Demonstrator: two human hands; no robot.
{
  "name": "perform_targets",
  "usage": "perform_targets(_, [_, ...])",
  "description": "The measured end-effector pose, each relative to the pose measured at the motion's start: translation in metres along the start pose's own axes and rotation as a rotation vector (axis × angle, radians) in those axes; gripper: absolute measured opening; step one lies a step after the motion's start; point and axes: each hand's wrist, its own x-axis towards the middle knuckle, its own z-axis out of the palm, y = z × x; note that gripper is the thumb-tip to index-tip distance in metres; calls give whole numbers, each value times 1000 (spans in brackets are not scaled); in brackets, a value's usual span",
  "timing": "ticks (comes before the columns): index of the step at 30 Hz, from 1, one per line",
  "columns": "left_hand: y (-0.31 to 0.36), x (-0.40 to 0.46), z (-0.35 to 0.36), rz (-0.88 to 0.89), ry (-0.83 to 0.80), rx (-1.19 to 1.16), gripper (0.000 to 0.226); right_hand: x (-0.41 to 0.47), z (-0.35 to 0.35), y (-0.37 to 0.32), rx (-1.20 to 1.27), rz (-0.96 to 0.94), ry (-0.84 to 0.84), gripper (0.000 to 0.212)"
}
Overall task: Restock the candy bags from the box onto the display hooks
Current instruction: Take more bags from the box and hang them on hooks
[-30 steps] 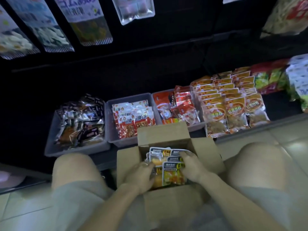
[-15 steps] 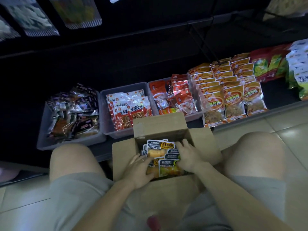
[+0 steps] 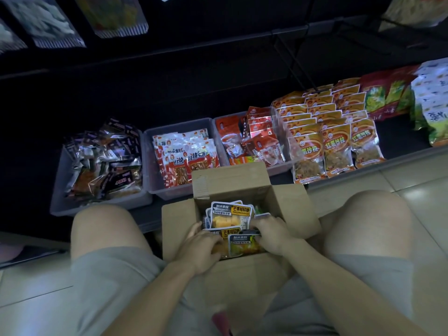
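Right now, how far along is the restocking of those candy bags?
Barely begun. The cardboard box is open, with candy bags inside. Both the left hand and right hand are gathering bags in it. None has been lifted out; hanging them is still ahead.

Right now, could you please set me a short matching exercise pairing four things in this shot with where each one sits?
Things:
1. candy bags
2. cardboard box
3. red-and-white packets
4. dark foil packets

Places:
A. in the leftmost grey bin
B. between the person's knees
C. in the second grey bin from the left
D. inside the box, under both hands

Pairs: 1-D, 2-B, 3-C, 4-A

The left hand and right hand both reach into the box among the bags.
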Motion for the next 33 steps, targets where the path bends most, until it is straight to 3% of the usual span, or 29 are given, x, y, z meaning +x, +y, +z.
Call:
perform_targets(4, [-2,4,1,-45,69,-161,73,-4,-8,-6,43,-73,68,22])
perform_targets(9, [11,3,-23,15,175,-832,65,-8,-42,-16,406,-160,203,11])
perform_targets(13, [21,1,-55,-32,185,-1066,56,-18,-75,-38,610,-236,197,18])
perform_targets(19, [19,-3,-69,-46,105,-1150,36,-13,-90,-47,695,-221,121,46])
perform_targets(24, [15,-4,-67,-118,145,-1170,28,-4,-89,-50,732,-150,118,30])
perform_targets(27, [8,-4,-62,-211,293,-1182,27,2,-81,-47,765,47,131,77])
perform_targets(29, [2,-5,-60,-259,403,-1191,24,5,-71,-40,767,170,39,80])
perform_targets(31, [-4,-6,-60,-284,473,-1192,23,3,-57,-36,695,198,-167,58])
perform_targets(33, [-6,-7,-62,-285,503,-1182,24,-2,-41,-39,494,109,-406,44])
